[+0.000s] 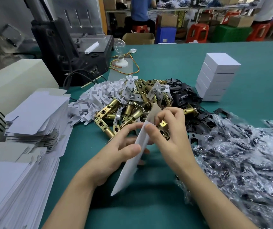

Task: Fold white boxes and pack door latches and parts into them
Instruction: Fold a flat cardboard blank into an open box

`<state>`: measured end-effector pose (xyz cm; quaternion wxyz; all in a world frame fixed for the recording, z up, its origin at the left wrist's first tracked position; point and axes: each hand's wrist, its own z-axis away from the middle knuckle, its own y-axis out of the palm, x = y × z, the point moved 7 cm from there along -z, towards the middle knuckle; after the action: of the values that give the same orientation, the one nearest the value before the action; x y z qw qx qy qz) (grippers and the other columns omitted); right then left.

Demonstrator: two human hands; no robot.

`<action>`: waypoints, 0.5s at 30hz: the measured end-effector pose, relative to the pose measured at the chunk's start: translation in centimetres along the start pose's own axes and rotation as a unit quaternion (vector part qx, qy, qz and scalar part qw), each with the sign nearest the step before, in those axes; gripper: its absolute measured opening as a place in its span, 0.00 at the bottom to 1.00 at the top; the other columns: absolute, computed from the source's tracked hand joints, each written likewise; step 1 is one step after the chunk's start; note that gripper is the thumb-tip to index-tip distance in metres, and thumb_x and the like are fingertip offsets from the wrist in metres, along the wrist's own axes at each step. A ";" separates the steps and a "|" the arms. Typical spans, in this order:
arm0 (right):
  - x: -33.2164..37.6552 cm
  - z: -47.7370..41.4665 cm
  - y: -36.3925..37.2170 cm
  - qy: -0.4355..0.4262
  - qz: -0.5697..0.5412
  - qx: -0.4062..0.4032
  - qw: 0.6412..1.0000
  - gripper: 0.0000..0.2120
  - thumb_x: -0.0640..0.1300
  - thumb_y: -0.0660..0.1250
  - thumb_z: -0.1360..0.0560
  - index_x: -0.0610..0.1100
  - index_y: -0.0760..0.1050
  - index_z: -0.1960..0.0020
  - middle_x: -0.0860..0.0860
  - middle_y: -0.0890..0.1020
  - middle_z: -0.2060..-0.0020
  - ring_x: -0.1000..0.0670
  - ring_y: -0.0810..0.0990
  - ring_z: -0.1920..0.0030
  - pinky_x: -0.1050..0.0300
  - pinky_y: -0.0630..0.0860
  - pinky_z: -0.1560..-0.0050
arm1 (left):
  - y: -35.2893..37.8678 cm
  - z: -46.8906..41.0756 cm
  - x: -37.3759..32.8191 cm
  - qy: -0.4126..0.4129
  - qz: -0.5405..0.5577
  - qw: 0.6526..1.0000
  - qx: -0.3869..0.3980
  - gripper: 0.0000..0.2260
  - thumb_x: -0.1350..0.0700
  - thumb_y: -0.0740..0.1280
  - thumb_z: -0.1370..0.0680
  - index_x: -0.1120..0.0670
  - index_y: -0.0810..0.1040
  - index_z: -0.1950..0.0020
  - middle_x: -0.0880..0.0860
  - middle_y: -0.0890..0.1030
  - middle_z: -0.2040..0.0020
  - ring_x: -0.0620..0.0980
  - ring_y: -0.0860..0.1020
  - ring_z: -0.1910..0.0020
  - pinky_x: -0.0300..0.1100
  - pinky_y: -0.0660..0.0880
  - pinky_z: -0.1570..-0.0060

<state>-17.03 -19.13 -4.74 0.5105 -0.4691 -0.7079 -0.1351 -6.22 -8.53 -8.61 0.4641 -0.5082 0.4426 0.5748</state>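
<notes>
So both hands are up together over the middle of the table (149,210), a bit toward the near edge, working on one white box (128,171). It's not folded up yet, pretty much flat and held on edge, slanting from down near the wrists up toward the parts pile. The left hand (121,151) has it pinched, thumb on one face and fingers behind. The right hand (172,139) has its fingers curled around a brass latch (163,128), right up against the top part of the box, with the thumb pressing on the box edge. Can't tell if the latch is actually inside yet.

Just behind the hands there's a heap of brass latches (125,108). A pile of small white plastic pieces (97,95) sits on its left, and black metal plates (184,95) on its right. The right edge of the table is buried in clear plastic bags with dark parts in them (241,162). Farther back on the right is a neat stack of finished white boxes (218,76). Along the left edge are tall stacks of flat box blanks (36,116). At the far left corner there's a dark machine (66,52) with a bare light bulb (119,45) on a white base beside it.
</notes>
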 end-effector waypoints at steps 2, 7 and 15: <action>-0.4 -0.1 -0.1 0.011 -0.008 -0.010 1.000 0.20 0.64 0.68 0.27 0.47 0.70 0.56 0.52 0.68 0.49 0.52 0.72 0.46 0.60 0.74 0.44 | -0.7 -0.1 0.3 -0.009 0.020 0.999 -0.032 0.36 0.38 0.75 0.30 0.43 0.70 0.23 0.54 0.84 0.35 0.59 0.84 0.39 0.61 0.82 0.39; -1.8 -0.3 0.0 0.067 -0.054 -0.004 0.996 0.18 0.63 0.72 0.31 0.52 0.68 0.59 0.52 0.71 0.49 0.56 0.74 0.53 0.65 0.73 0.54 | -1.8 0.0 0.5 -0.023 0.080 0.994 -0.072 0.17 0.44 0.73 0.24 0.42 0.83 0.36 0.55 0.86 0.41 0.53 0.86 0.50 0.45 0.83 0.57; -3.3 0.1 1.6 0.170 -0.193 0.047 0.965 0.17 0.52 0.70 0.24 0.50 0.79 0.37 0.52 0.85 0.44 0.52 0.85 0.45 0.56 0.81 0.44 | -2.5 -0.1 0.4 0.000 0.144 0.976 -0.161 0.22 0.44 0.67 0.22 0.52 0.79 0.31 0.57 0.87 0.41 0.54 0.87 0.48 0.48 0.85 0.55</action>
<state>-15.69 -19.98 -7.98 0.6089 -0.2694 -0.6935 -0.2752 -3.80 -8.14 -9.09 0.2887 -0.5075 0.4124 0.6993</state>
